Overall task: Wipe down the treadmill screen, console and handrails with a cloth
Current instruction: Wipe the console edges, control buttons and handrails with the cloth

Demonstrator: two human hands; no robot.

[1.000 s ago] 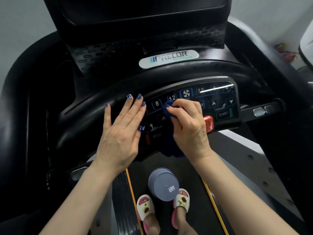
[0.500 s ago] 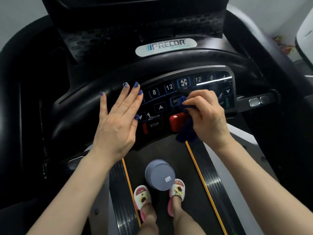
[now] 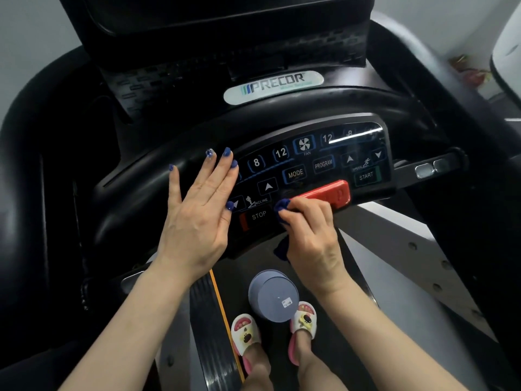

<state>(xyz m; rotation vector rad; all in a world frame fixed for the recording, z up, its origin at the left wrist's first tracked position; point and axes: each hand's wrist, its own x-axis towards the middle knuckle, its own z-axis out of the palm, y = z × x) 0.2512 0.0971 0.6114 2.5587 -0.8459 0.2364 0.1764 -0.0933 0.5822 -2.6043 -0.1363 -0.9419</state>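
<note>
A dark blue cloth (image 3: 282,206) is seen bunched into a small wad and pressed against the lower edge of a black treadmill console (image 3: 310,165), between the STOP key and a red safety clip. A loose tail of the cloth is seen hanging below the console. Above, a dark tilted screen (image 3: 225,12) is shown. Curved black handrails (image 3: 439,80) are seen at both sides.

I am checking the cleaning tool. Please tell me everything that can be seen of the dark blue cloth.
The dark blue cloth looks soft and bunched. The right hand grips it, so most is hidden; one fold pokes past the fingertips onto the black treadmill console, beside the red safety key. A loose end hangs below the palm.
</note>
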